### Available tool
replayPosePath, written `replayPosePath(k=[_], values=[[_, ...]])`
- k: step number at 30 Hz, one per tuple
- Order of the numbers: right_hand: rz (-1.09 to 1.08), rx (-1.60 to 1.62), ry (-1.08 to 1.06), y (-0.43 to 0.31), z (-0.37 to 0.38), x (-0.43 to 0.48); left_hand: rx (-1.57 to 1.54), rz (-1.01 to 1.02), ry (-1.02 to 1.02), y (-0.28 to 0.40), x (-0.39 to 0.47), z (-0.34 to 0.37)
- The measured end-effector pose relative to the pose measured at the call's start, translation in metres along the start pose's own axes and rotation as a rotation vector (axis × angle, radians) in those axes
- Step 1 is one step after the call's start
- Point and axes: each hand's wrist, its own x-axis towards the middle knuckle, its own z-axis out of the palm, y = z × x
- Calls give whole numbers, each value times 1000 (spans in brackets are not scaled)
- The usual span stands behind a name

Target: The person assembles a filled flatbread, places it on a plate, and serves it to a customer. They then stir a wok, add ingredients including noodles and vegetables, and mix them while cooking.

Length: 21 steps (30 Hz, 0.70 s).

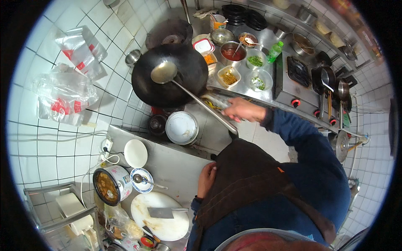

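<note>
A black wok (188,69) sits on the stove before me, with a metal ladle (164,72) lying in it. The ladle's long handle (207,108) slopes over the rim towards my apron (241,178). My right hand (245,109) is stretched out just above that handle, fingers curled, beside a blurred pale, shiny thing (216,99) at the stove's front. Whether it grips that thing is unclear. Low down, my left hand (206,180) rests against the apron by the edge of the steel counter (176,166); its fingertips are partly hidden.
Bowls of chopped greens (255,60), red sauce (233,55) and other food crowd the steel worktop, near a green bottle (275,51). A gas stove (287,91) with pans stands right. A cleaver (160,213) lies on a round cutting board (141,204), near a rice cooker (122,182).
</note>
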Motion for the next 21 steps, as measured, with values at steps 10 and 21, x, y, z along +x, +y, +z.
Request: replayPosePath(k=[10,21], values=[[-90,92,-18,-117,-74,208,-58,-59,265,78,111,33],[-97,245,-75,-138,-115,325,-151,-21,320,121,239,35]])
